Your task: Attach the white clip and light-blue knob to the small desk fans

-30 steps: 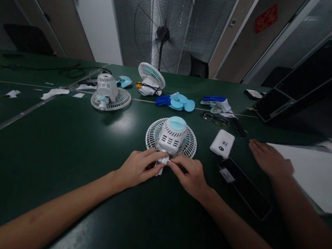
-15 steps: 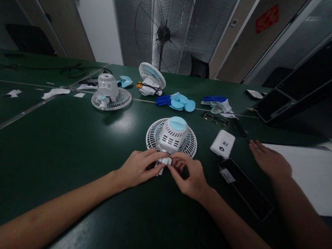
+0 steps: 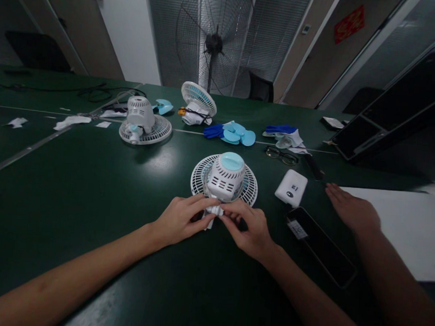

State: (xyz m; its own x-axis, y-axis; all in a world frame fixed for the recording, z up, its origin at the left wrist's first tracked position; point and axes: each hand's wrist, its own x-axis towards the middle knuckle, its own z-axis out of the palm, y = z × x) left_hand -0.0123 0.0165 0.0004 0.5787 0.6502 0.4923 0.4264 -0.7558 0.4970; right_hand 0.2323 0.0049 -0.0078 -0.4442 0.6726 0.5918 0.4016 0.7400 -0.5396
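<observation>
A small white fan (image 3: 227, 180) lies grille-down on the green table, its rounded motor housing with a pale blue cap pointing up. At its near edge a small ribbed white plastic fan part (image 3: 215, 210) sits between my hands. My left hand (image 3: 183, 218) pinches this part from the left, thumb below and fingers above. From the right, my right hand (image 3: 248, 228) holds the part's other end between thumb and index finger. The fingertips cover much of the part, so its exact shape is hidden.
At right rest a white power bank (image 3: 291, 187), a black phone (image 3: 320, 246), glasses (image 3: 281, 155) and another person's hand (image 3: 353, 209) beside white paper (image 3: 411, 231). Farther back are two more fans (image 3: 141, 115), light blue fan blades (image 3: 239, 134) and gloves (image 3: 284, 136).
My right fingers shifted slightly off the white part's end, then closed on it again. My left hand keeps its place. The other person's hand and the paper beside it moved a little.
</observation>
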